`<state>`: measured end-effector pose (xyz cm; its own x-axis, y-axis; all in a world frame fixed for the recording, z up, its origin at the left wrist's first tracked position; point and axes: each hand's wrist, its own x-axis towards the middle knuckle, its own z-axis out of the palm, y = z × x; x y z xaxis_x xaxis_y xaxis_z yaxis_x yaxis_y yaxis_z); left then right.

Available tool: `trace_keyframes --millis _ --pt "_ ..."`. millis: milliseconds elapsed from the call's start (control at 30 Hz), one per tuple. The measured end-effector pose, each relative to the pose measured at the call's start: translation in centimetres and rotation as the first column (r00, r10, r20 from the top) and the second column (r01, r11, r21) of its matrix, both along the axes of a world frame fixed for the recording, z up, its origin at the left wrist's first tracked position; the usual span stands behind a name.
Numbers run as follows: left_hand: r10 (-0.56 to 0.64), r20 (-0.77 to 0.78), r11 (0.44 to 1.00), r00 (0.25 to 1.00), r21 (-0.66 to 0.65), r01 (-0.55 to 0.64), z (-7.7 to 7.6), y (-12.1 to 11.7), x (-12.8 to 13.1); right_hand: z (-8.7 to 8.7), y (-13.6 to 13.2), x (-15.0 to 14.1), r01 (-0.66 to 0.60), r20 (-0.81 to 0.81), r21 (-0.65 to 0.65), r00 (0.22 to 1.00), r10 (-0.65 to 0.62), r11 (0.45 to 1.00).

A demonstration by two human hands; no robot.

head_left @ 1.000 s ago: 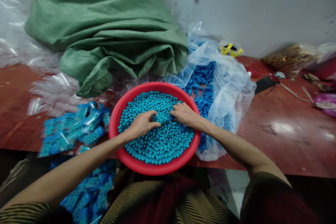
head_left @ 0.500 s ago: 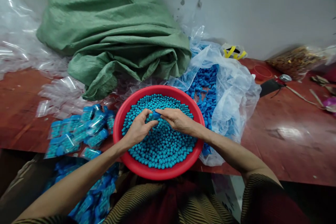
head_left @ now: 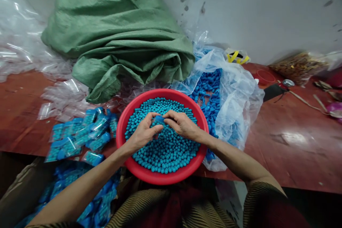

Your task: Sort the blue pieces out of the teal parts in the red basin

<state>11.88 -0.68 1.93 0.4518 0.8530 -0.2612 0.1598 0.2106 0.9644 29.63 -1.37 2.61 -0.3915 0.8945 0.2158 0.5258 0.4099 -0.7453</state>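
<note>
Over a red basin (head_left: 162, 178) full of turquoise balls (head_left: 165, 155), both hands meet at one small clear container with a blue cap (head_left: 159, 118). My left hand (head_left: 144, 132) is closed around the container's left side, thumb below and fingers above. Fingers of my right hand (head_left: 184, 126) pinch the cap from the right. Turquoise balls seem to show inside the container, though the fingers cover most of it. Left of the basin lies a pile of filled blue-capped containers (head_left: 97, 128).
Behind the basin slumps a large green sack (head_left: 120, 35). Empty clear containers (head_left: 64, 96) lie to the left. A plastic bag (head_left: 235, 92) on the right spills blue caps (head_left: 210, 89). More filled containers (head_left: 97, 205) sit below the edge of the red table (head_left: 288, 149).
My right hand's fingers have curled from stretched out over the cap to a pinch at its right side. The left hand stays at the container. The view has shifted slightly.
</note>
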Motion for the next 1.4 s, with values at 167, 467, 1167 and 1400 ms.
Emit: trace_keyframes --millis 167,467,1167,1400 --pt "0.058 0.107 0.998 0.993 0.008 -0.059 0.4 -0.7 0.5 0.0 -0.6 -1.0 0.124 -0.132 -0.024 0.983 -0.126 0.992" --pt "0.039 0.203 0.996 0.978 0.076 -0.056 0.8 -1.0 0.5 0.4 -0.3 -0.1 -0.023 -0.050 0.176 0.998 0.032 0.984" --pt "0.090 0.148 0.988 0.985 0.112 -0.107 0.7 -1.1 0.3 1.0 0.8 -0.2 0.064 -0.445 -0.311 0.872 -0.205 0.948" --pt "0.142 0.173 0.982 0.975 0.100 -0.161 1.0 -1.4 0.6 1.1 -0.5 -0.6 -0.182 0.142 0.135 0.976 0.163 0.974"
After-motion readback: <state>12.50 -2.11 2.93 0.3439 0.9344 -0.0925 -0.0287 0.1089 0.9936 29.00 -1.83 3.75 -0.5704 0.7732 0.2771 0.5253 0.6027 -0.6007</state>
